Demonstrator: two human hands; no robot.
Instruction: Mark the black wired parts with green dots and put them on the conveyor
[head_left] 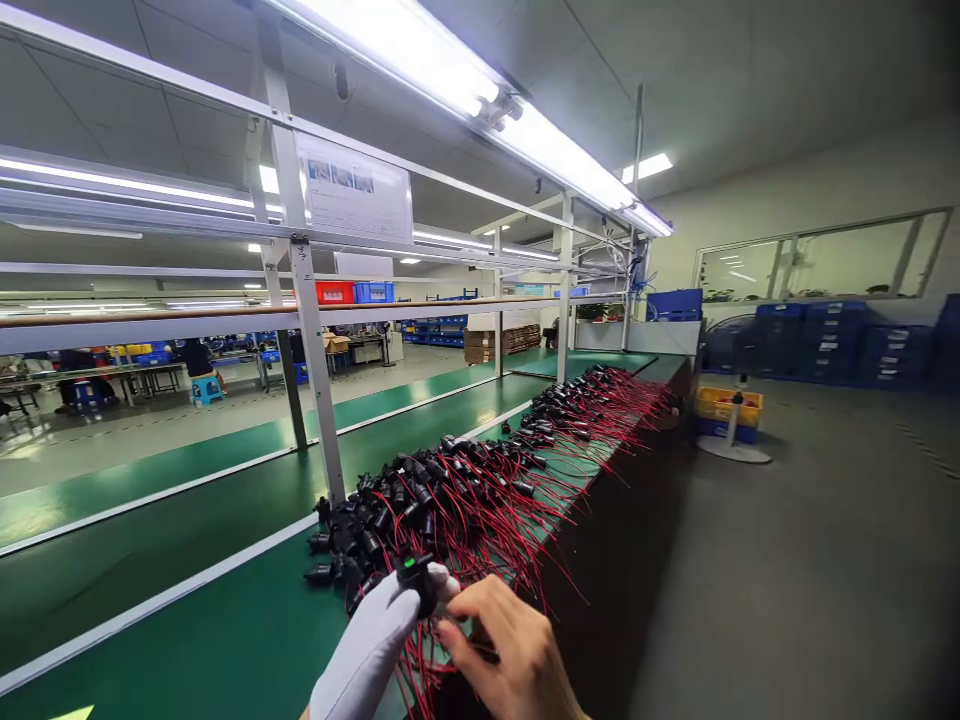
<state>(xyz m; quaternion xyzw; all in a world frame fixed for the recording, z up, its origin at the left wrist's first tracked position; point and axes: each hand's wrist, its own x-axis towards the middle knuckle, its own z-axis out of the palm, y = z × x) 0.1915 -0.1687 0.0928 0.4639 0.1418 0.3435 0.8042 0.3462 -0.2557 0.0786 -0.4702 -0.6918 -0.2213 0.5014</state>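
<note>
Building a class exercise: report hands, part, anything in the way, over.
Left hand, gloved, holding black part, green spot showing. Right hand bare, beside it; contact unclear. Heaped parts, red wires close by.

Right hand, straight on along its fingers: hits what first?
Probably the black part held in the gloved left hand, just ahead of the right hand. Depth is unclear; the left hand itself might come first.

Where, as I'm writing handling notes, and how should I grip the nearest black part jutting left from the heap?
Probably by the jutting end of that black part, from the left: it lies sideways, that end out over the green surface, the rest against the heap. Pinching its rounded body there should avoid the red wires, most of which trail right.
</note>
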